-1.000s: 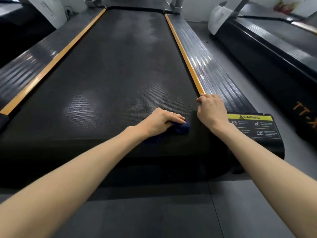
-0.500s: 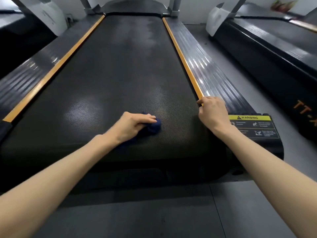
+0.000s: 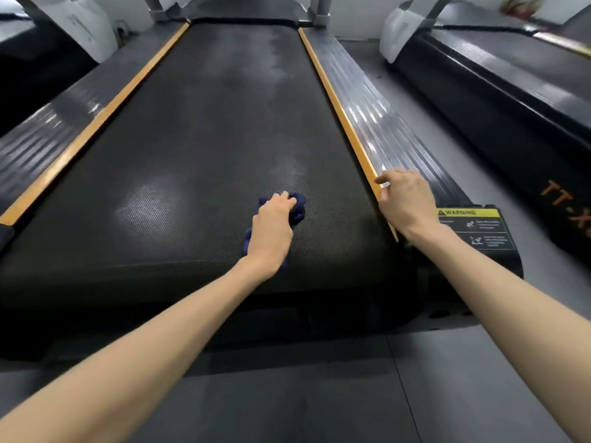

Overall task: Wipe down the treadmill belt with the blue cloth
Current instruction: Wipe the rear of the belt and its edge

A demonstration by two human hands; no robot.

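Floor: a smooth grey floor (image 3: pixel 319 404) fills the nearest strip. Both bare forearms reach forward over it from the bottom corners.
Belt, near end: the black textured treadmill belt (image 3: pixel 208 139) curves down over the rear of the deck just beyond the floor.
Left hand: the left hand (image 3: pixel 271 227) lies palm down on the belt, right of its middle and near the rear end. Its fingers are curled close together over the cloth and press it to the belt.
Cloth: the crumpled dark blue cloth (image 3: pixel 298 207) sits bunched on the belt under that hand. A lump shows past the fingertips and a fold shows beside the wrist.
Right hand: the right hand (image 3: pixel 407 203) rests at the belt's right edge, on the narrow orange edge strip (image 3: pixel 339 100). Its fingers are loosely bent, near one another, and hold nothing.
Warning label: a yellow-and-black warning label (image 3: pixel 475 227) sits on the black end cap just beside the right wrist.
Belt marks: a pale dull patch (image 3: pixel 147 209) lies left of the left hand, with fainter ones farther up the belt.
Side rail: a grey ribbed side rail (image 3: pixel 383 123) runs outside the right strip.
Far end: a grey metal upright (image 3: pixel 321 8) stands at the head of the belt.
Neighbour: a black neighbouring treadmill (image 3: pixel 511 100) stands well apart on the right, with orange lettering on its side.
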